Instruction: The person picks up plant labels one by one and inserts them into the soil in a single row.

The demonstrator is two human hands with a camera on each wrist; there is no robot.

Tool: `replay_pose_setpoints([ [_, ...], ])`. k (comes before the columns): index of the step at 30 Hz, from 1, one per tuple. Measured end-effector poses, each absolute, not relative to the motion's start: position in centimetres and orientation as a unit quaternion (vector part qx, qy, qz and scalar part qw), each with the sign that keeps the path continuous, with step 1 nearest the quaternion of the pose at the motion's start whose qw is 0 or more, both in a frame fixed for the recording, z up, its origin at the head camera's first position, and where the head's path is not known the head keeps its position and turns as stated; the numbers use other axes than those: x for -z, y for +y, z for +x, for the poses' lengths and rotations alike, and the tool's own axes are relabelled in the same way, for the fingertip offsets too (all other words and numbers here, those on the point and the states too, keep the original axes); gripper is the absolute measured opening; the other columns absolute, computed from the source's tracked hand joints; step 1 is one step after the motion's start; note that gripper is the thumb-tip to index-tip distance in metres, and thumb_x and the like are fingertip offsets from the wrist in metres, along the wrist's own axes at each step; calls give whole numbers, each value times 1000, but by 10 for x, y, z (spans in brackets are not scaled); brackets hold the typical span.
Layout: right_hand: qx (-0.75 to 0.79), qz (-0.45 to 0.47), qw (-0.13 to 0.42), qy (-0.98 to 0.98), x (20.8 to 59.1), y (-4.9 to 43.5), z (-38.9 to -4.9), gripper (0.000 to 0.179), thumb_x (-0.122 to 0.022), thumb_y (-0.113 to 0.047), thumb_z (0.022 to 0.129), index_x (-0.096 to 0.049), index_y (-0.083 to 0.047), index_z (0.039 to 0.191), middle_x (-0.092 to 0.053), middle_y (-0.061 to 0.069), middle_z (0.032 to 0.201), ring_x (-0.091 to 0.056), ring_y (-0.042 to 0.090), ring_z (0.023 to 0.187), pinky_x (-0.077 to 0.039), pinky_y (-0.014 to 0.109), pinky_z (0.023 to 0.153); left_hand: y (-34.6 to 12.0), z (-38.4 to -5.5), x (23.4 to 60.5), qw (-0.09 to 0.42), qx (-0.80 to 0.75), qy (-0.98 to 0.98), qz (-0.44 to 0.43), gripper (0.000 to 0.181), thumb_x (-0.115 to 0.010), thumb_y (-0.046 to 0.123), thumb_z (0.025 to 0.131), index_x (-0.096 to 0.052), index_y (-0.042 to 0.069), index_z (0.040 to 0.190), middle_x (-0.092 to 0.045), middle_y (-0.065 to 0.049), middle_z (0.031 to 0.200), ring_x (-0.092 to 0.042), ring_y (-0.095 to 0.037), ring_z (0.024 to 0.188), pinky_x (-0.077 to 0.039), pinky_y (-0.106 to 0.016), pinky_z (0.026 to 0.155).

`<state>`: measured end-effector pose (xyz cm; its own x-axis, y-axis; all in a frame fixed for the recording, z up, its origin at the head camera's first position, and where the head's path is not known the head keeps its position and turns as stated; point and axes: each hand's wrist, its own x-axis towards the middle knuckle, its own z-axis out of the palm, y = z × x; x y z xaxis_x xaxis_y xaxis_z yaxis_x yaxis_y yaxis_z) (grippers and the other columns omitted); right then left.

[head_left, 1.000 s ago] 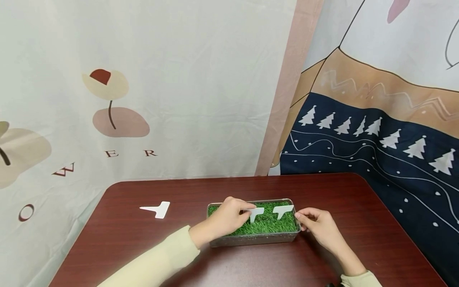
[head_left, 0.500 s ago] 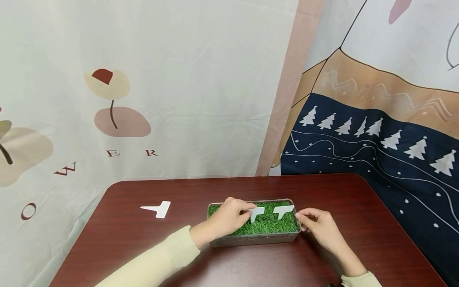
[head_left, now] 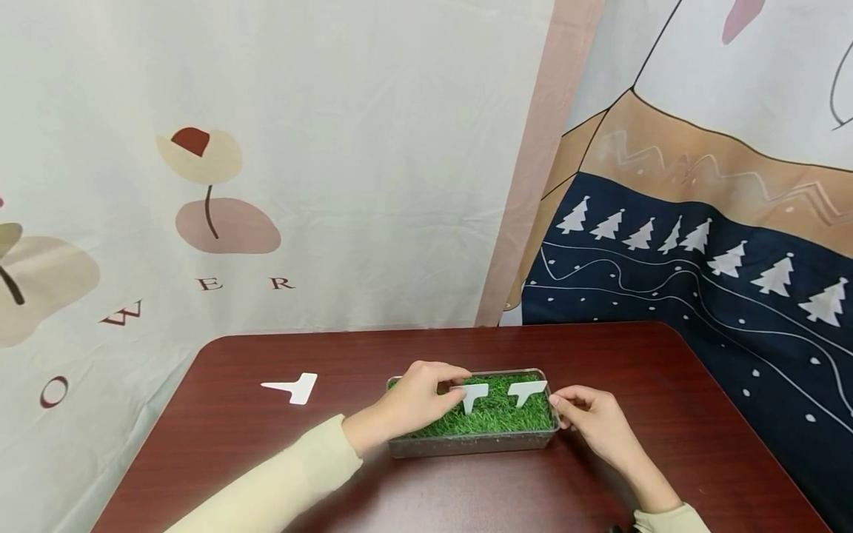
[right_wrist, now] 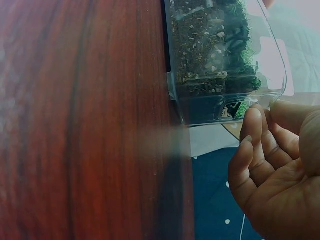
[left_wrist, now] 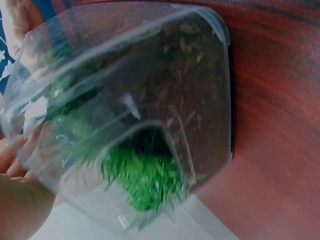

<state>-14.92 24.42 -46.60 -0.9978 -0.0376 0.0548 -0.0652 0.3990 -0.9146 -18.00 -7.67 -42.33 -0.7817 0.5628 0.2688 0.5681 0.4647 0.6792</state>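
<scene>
A clear plastic planter box (head_left: 473, 444), filled with soil and green grass (head_left: 493, 422), sits on the table. Two white T-shaped plant labels stand upright in the grass: a middle plant label (head_left: 475, 396) and a right-hand plant label (head_left: 526, 391). My left hand (head_left: 415, 400) is over the box's left part, thumb and forefinger spread apart beside the middle label's left end. Thumb and fingers of my right hand (head_left: 596, 426) pinch the rim at the box's right end, also visible in the right wrist view. A third plant label (head_left: 293, 388) lies flat on the table to the left.
The dark red wooden table (head_left: 220, 444) has its back edge close to a pale printed curtain (head_left: 373, 185). At the right hangs a navy cloth (head_left: 666, 274) with white trees. Soil (left_wrist: 195, 65) shows through the box wall in the left wrist view.
My left hand has let go of the middle plant label, its thumb and forefinger parting and the hand shifting slightly left. My right hand stays at the box's rim.
</scene>
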Motion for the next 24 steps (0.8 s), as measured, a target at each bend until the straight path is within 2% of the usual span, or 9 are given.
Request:
replay_pose_setpoints([
  [6, -545, 30, 12, -838, 468, 245, -149, 15, -73, -12, 99, -76, 2, 104, -68, 5, 74, -63, 15, 64, -51, 30, 52, -94, -177, 411, 46, 372, -865, -334, 28, -74, 14, 97, -76, 10, 125, -76, -1, 114, -70, -13, 103, -57, -35, 90],
  [11, -543, 32, 15, -839, 468, 245, -149, 15, -73, -12, 99, -76, 2, 104, -68, 5, 74, -63, 15, 63, -52, 31, 52, -119, -177, 404, 105, 347, -871, -332, 32, -79, 13, 93, -75, 8, 125, -75, -5, 120, -70, -22, 113, -56, -42, 98],
  [15, -545, 31, 15, -838, 466, 245, -150, 15, -73, -13, 99, -76, 2, 103, -67, 6, 72, -62, 16, 63, -50, 31, 51, -141, -176, 399, 120, 364, -877, -288, 37, -81, 14, 91, -75, 9, 127, -73, -5, 125, -67, -24, 119, -53, -47, 103],
  [20, -540, 31, 11, -841, 467, 246, -149, 16, -73, -13, 99, -76, 2, 104, -67, 5, 72, -62, 15, 63, -50, 31, 51, -167, -174, 396, 146, 393, -879, -226, 37, -81, 11, 92, -74, 10, 128, -73, -5, 125, -67, -24, 116, -54, -50, 99],
  [24, -541, 26, 9, -841, 468, 246, -150, 16, -73, -13, 99, -76, 2, 104, -67, 5, 73, -62, 14, 63, -51, 31, 52, -180, -168, 393, 173, 407, -875, -199, 37, -80, 6, 91, -74, 10, 128, -73, -5, 125, -67, -19, 106, -55, -45, 91],
])
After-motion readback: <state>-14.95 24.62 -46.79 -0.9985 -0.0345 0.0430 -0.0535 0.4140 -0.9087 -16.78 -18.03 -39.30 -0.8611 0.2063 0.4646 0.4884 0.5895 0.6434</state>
